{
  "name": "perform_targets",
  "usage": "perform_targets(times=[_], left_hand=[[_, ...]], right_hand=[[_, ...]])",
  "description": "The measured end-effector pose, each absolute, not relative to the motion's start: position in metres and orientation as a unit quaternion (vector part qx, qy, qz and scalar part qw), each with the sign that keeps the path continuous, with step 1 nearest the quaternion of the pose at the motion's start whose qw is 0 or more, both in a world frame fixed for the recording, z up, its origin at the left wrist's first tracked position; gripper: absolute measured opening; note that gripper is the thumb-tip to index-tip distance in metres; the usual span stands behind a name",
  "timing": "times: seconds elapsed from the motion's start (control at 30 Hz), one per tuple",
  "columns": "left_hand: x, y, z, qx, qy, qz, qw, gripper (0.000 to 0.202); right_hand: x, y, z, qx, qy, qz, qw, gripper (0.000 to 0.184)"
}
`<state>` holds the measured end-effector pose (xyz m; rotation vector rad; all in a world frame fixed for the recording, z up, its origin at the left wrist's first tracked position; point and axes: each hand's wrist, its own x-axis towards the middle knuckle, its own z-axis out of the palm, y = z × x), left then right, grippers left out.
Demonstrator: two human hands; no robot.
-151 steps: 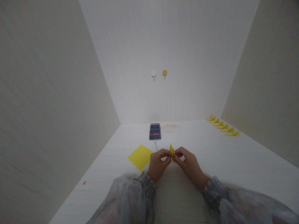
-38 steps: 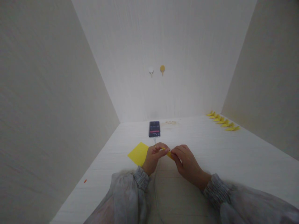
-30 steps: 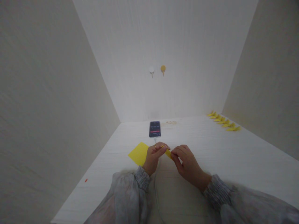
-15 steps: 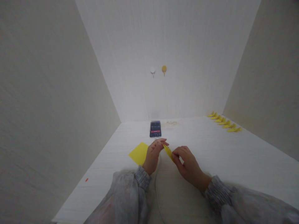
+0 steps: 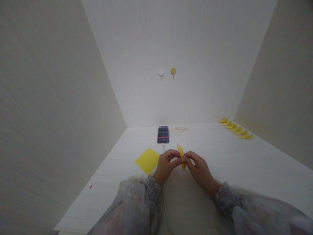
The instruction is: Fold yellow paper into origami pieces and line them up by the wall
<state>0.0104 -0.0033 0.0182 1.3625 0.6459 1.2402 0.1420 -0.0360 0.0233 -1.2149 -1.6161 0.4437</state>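
The folded yellow paper (image 5: 181, 152) is narrow and layered, its far end split into two points; it is held between the hands at the near middle of the white table (image 5: 244, 173), right of a flat yellow sheet (image 5: 147, 161); the left hand (image 5: 167, 165) pinches it between thumb and fingers; the right hand (image 5: 201, 170), likewise partly closed, grips it from the right.

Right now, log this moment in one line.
left hand: pinching folded yellow paper | right hand: pinching same paper | yellow sheet: flat, left of left hand | phone: beyond hands
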Motion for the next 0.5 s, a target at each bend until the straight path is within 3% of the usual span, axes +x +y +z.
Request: perform_targets(times=[0.1,0.2,0.37,0.5], left_hand=[[0.0112,-0.0037,0.0179,0.584,0.286,0.538,0.537,0.018],[0.0126,-0.0050,0.0185,0.552,0.269,0.540,0.576,0.020],[0.0145,-0.0051,0.0195,0.494,0.240,0.549,0.630,0.013],[0.0143,-0.0030,0.0179,0.481,0.238,0.558,0.633,0.020]], right_hand=[[0.1419,-0.0356,0.0214,-0.508,-0.669,0.191,0.509,0.017],[0.1427,-0.0341,0.0192,-0.498,-0.660,0.215,0.520,0.017],[0.1443,-0.0311,0.0167,-0.459,-0.617,0.319,0.553,0.020],[0.1430,-0.0319,0.0174,-0.430,-0.593,0.387,0.560,0.020]])
